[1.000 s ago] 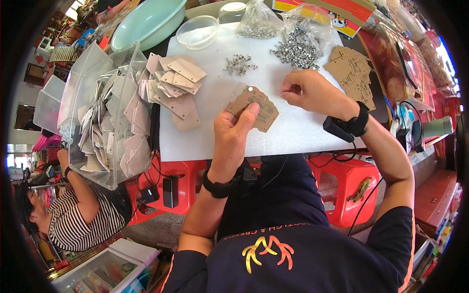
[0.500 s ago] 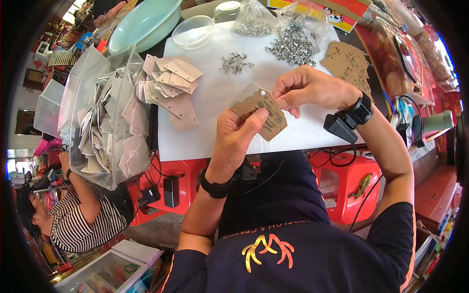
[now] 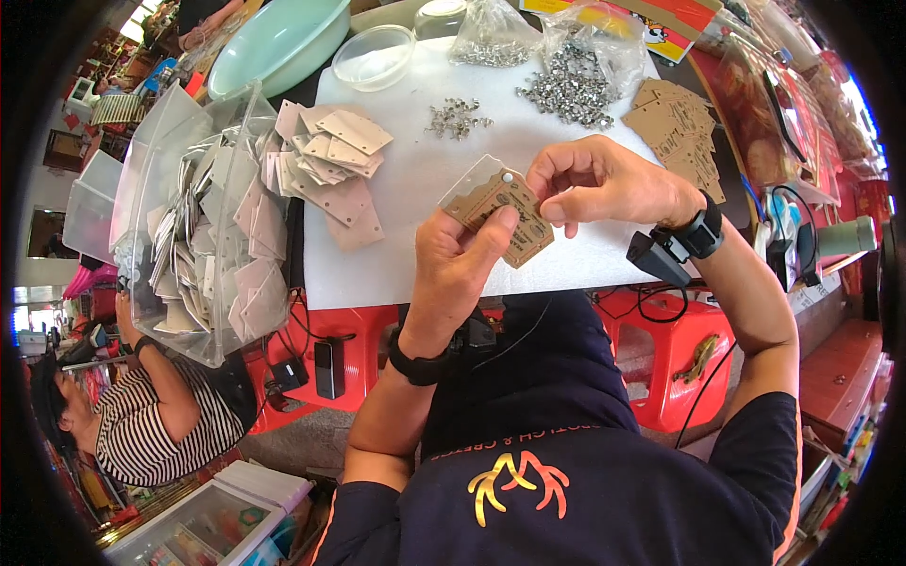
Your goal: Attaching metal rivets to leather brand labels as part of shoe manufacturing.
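My left hand (image 3: 462,259) pinches a brown printed card (image 3: 521,247) together with a paler card (image 3: 475,176) behind it, thumb on the printed face. A small round silvery-white fastener (image 3: 508,176) sits at the brown card's upper corner. At the card's right edge, my right hand (image 3: 609,184) has its thumb and fingers curled closed; whatever is between them is hidden. Beyond the hands lie a small pile of metal fasteners (image 3: 458,118) and a larger heap of them (image 3: 571,90) spilling from a clear bag (image 3: 613,52).
Pale cards (image 3: 344,156) are stacked at the left beside a clear bin (image 3: 226,311) full of more. Brown cards (image 3: 670,132) lie at the right. A green basin (image 3: 278,47) and a round clear tub (image 3: 373,58) stand at the back. Another person (image 3: 165,406) is at the left.
My right hand has shifted slightly, its thumb a little lower beside the card's edge. The cards in my left hand have turned slightly, and the left hand still holds them.
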`<act>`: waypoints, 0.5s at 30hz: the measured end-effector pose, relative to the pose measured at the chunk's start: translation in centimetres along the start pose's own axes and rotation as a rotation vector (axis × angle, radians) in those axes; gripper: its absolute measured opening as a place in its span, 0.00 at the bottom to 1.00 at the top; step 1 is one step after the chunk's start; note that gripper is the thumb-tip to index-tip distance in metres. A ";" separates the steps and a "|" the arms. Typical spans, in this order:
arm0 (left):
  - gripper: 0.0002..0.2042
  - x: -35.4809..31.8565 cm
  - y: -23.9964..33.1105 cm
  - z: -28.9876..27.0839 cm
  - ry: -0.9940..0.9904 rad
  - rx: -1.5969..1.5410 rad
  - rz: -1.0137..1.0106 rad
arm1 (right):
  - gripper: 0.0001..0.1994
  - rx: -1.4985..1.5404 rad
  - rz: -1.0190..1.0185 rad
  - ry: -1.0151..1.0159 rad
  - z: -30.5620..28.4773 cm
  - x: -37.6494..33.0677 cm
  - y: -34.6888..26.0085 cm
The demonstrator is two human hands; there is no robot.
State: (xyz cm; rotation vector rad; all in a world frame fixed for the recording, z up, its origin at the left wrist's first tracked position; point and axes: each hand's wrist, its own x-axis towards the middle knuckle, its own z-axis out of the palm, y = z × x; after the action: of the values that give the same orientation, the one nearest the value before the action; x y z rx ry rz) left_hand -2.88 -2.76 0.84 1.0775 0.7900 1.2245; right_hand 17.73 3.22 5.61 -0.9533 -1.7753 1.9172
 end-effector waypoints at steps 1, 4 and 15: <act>0.10 0.0 -0.1 0.0 0.000 0.000 -0.001 | 0.09 -0.043 -0.033 0.022 0.2 0.0 0.2; 0.11 0.0 -0.2 0.0 0.017 -0.026 0.016 | 0.08 -0.079 -0.061 0.072 0.5 0.0 0.5; 0.11 0.3 -0.9 -0.3 -0.001 0.037 0.047 | 0.06 -0.161 -0.177 0.139 0.7 -0.2 1.5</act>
State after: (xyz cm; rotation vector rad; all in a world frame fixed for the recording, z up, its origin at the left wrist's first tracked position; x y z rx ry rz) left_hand -2.82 -2.37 -0.06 1.1315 0.7933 1.2529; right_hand 17.65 2.36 4.19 -0.9239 -1.8849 1.5826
